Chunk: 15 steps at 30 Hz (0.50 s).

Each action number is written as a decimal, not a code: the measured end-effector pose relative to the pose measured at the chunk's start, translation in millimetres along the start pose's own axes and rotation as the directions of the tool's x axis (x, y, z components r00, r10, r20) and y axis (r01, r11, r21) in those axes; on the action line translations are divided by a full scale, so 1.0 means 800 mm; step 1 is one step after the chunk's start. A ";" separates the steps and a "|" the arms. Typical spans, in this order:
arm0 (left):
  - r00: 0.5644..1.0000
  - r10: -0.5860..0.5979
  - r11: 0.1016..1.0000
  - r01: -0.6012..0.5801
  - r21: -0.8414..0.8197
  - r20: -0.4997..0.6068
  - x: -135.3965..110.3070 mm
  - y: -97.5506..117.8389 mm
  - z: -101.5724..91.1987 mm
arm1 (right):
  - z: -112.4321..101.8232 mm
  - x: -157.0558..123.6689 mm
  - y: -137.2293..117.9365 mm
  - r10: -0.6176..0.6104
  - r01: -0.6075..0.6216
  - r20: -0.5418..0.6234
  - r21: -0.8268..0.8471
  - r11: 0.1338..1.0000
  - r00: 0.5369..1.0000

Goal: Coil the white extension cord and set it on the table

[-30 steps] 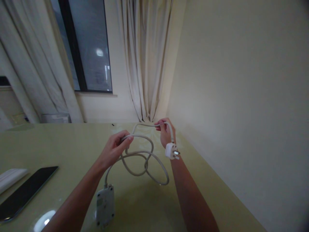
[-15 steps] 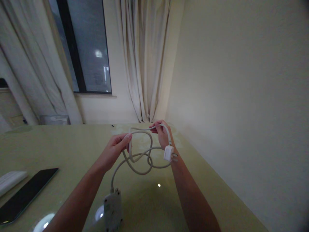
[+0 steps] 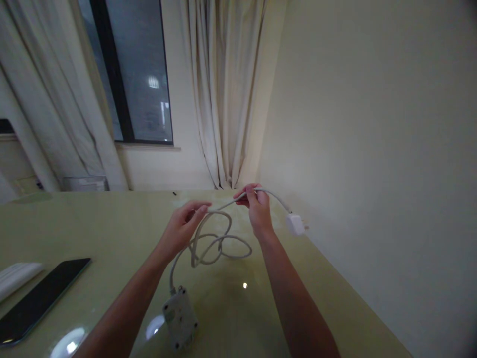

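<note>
A pale power cord hangs in loose, crossing loops between and below my hands. My left hand pinches one loop between thumb and fingers. Farther right, my right hand is closed on the cord near its plug end. Beyond that grip the cord bends down to a white plug, its prongs pointing right. At the other end, the cord runs into a white power strip, tilted near the table's front, its underside with dark screw holes or feet facing me.
The glossy greenish table reflects lights. A dark phone and a white object lie at the left. A small dark bit is near the far edge. A wall borders the right side; curtains hang behind.
My right hand has turned, and the plug has swung outward to the right, clear of the forearm. The loops have loosened and shifted. The power strip has rotated slightly.
</note>
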<state>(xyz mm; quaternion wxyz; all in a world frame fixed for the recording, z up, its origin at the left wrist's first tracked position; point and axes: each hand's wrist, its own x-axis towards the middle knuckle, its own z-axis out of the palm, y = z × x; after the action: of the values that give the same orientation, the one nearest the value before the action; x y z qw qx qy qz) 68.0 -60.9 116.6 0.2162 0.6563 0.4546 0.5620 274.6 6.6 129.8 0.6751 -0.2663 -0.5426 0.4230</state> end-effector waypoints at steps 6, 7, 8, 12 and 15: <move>0.996 0.008 0.999 -0.011 0.031 0.084 -0.003 0.005 0.012 | 0.024 -0.018 0.005 0.238 -0.232 0.301 -0.057 0.971 0.924; 0.993 -0.017 1.000 0.016 0.010 0.115 -0.004 0.005 0.013 | 0.029 -0.020 0.008 0.248 -0.235 0.331 -0.080 0.969 0.910; 0.988 -0.045 0.999 0.046 -0.006 0.145 -0.004 0.006 0.012 | 0.032 -0.022 0.012 0.250 -0.229 0.348 -0.103 0.968 0.903; 0.965 -0.140 0.989 0.147 -0.013 0.224 -0.004 0.005 0.008 | 0.035 -0.023 0.022 0.232 -0.151 0.304 -0.268 0.952 0.924; 0.979 -0.108 0.994 0.105 0.027 0.173 -0.004 0.005 0.008 | 0.030 -0.026 0.012 0.234 -0.041 0.301 -0.531 0.846 0.924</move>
<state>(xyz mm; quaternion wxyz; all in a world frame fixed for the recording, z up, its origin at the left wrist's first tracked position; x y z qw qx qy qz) 75.7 -63.7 116.1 0.2789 0.6796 0.4735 0.4860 248.0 -9.4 117.9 0.4373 -0.3953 -0.7275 0.3511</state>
